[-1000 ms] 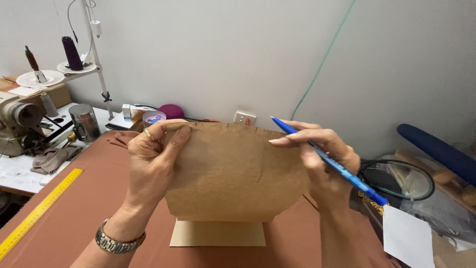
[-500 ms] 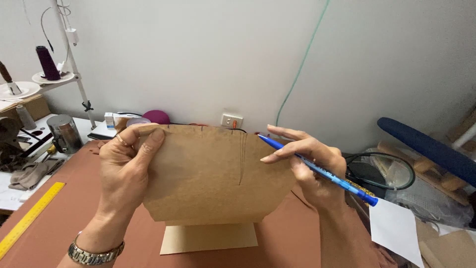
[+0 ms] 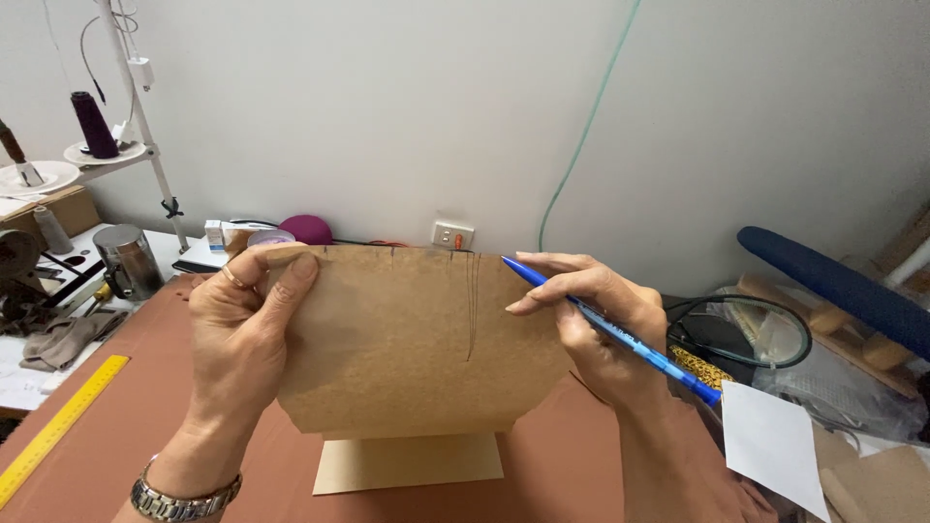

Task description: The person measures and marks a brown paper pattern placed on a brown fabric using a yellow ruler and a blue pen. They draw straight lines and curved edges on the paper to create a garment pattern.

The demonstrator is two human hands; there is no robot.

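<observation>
Both hands hold a curved brown kraft-paper pattern piece [image 3: 407, 339] upright above the reddish-brown table [image 3: 145, 426]: left hand [image 3: 242, 329] pinches its top left corner, right hand [image 3: 591, 329] steadies the right edge while gripping a blue ballpoint pen [image 3: 620, 334]. Compared with a second ago, the sheet sits lower and squarer, its pencil lines facing the camera; a second brown card [image 3: 407, 463] lies beneath.

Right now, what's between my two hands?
In the head view, the brown paper pattern piece spans the gap: the left hand pinches its left edge, the right hand, holding a blue pen, grips its right edge.
</observation>
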